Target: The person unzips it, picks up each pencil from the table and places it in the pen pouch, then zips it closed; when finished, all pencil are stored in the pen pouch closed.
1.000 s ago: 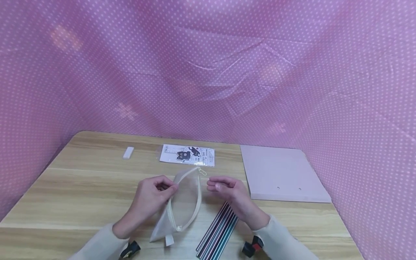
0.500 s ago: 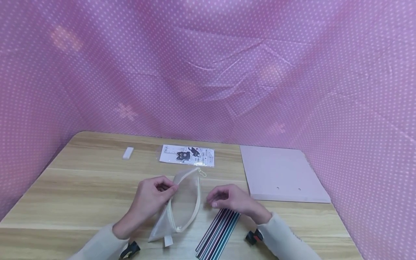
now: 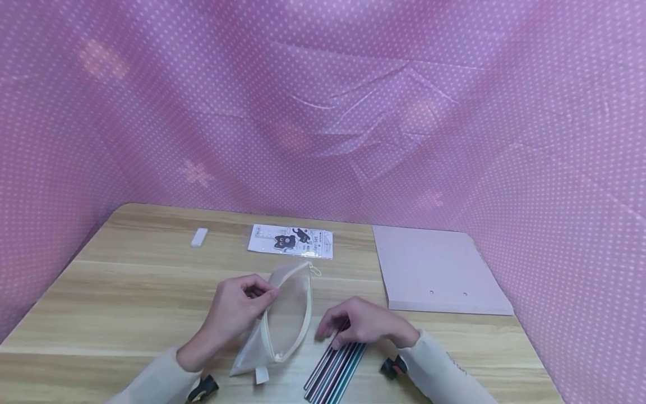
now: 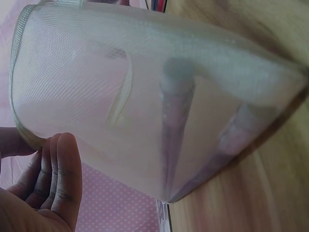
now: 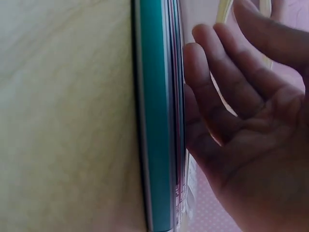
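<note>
Clearly pinched on one side, loosely cupped on the other: two hands beside a mesh pouch

Here the left hand (image 3: 239, 303) pinches the left edge of the mouth of a pale mesh pouch (image 3: 289, 311) between thumb and fingertips. The pouch gapes along its unzipped side, the mouth facing upward and to the right. Its long axis slants away from the person, from a near-left corner to a far-right end, where a zipper pull (image 3: 315, 270) hangs; a white tag (image 3: 261, 375) sticks out at the near end. In the left wrist view, two rod shapes (image 4: 174, 116) show hazily through the mesh; whether they lie inside or behind it cannot be told.

Just right of the pouch lies a bundle of striped pencils (image 3: 331, 371), their long axes slanting the same way, far ends to the right. Over those far ends the right hand (image 3: 362, 322) is bent downward, fingers loosely curved and thumb spread apart from them; whether a fingertip touches a pencil is unclear.

Beyond the pouch lies a ruler set packet (image 3: 291, 241) with black cats. A white block (image 3: 199, 237) sits beyond it to the left, and a pale folder (image 3: 439, 269) lies to its right on the wood-grain surface (image 3: 126, 292).
</note>
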The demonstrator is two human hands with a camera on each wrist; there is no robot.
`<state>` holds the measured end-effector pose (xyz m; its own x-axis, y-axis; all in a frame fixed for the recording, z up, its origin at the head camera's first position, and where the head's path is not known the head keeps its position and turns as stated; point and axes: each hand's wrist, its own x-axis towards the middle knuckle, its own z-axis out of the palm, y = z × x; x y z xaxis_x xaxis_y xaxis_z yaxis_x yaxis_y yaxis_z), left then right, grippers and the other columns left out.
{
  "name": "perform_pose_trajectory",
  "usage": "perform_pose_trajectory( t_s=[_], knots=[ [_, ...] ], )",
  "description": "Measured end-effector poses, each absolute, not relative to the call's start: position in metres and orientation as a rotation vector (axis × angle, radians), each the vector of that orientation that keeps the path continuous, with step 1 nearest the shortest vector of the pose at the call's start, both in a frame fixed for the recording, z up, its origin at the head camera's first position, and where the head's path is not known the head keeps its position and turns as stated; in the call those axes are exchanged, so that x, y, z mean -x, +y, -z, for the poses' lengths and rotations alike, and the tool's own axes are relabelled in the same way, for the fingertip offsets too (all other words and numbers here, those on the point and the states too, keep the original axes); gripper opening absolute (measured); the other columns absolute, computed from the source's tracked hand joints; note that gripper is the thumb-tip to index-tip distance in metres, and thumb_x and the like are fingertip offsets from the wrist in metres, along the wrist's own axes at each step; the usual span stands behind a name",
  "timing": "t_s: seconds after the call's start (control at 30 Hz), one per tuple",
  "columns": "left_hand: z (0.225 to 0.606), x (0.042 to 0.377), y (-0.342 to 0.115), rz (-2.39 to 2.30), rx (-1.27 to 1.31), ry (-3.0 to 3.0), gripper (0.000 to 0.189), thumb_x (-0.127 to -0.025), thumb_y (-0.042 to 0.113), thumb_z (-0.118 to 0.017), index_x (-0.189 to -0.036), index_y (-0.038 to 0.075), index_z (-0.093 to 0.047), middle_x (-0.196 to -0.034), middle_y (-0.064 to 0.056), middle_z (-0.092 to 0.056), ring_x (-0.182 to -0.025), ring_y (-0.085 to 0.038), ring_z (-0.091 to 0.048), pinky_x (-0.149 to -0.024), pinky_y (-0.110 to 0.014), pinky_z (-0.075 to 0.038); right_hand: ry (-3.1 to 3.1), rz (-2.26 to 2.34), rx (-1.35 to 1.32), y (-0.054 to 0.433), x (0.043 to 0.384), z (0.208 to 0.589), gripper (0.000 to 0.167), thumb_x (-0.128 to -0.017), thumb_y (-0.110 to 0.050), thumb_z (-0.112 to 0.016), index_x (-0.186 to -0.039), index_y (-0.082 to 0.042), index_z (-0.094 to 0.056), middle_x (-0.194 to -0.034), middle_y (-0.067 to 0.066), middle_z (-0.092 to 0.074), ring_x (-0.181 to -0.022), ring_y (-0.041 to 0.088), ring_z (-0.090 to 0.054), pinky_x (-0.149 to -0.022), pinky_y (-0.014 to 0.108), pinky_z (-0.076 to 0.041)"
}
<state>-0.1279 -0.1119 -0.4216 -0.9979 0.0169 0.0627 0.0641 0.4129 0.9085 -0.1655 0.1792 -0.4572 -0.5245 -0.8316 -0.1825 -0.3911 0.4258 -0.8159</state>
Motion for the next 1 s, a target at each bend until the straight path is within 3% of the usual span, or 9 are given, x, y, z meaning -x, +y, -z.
perform_pose_trajectory(
  t_s=[0.27,0.53,1.0],
  knots=[
    [0.4218,0.1277,-0.1107,1.691,0.055,-2.604,0.005,-0.085,0.013,-0.08,-0.083,0.012,-0.076,-0.076,-0.003,-0.074,-0.065,-0.011,-0.063,-0.058,-0.022,-0.054,2.15,0.712,1.336,0.1814,0.165,0.459,0.034,-0.081,-0.016,-0.082,-0.113,-0.024,-0.075,-0.11,-0.015,-0.074,-0.104,-0.007,-0.06,-0.096,0.016,-0.05],
    [0.423,0.1277,-0.1107,1.685,0.059,-2.61,0.007,-0.085,0.015,-0.081,-0.084,0.009,-0.076,-0.076,-0.003,-0.073,-0.064,-0.01,-0.062,-0.058,-0.021,-0.054,2.244,0.583,1.445,0.1761,0.1609,0.4609,0.04,-0.077,0.002,-0.074,-0.106,-0.026,-0.076,-0.104,-0.018,-0.073,-0.102,-0.005,-0.057,-0.093,0.012,-0.046],
    [0.4213,0.1277,-0.111,1.669,0.064,-2.618,0.005,-0.085,0.014,-0.08,-0.083,0.014,-0.076,-0.076,-0.002,-0.073,-0.066,-0.011,-0.062,-0.059,-0.021,-0.052,2.262,0.607,1.436,0.1735,0.1594,0.4616,0.036,-0.08,0.006,-0.068,-0.096,-0.026,-0.077,-0.097,-0.018,-0.072,-0.098,-0.006,-0.056,-0.091,0.012,-0.047]
  ],
)
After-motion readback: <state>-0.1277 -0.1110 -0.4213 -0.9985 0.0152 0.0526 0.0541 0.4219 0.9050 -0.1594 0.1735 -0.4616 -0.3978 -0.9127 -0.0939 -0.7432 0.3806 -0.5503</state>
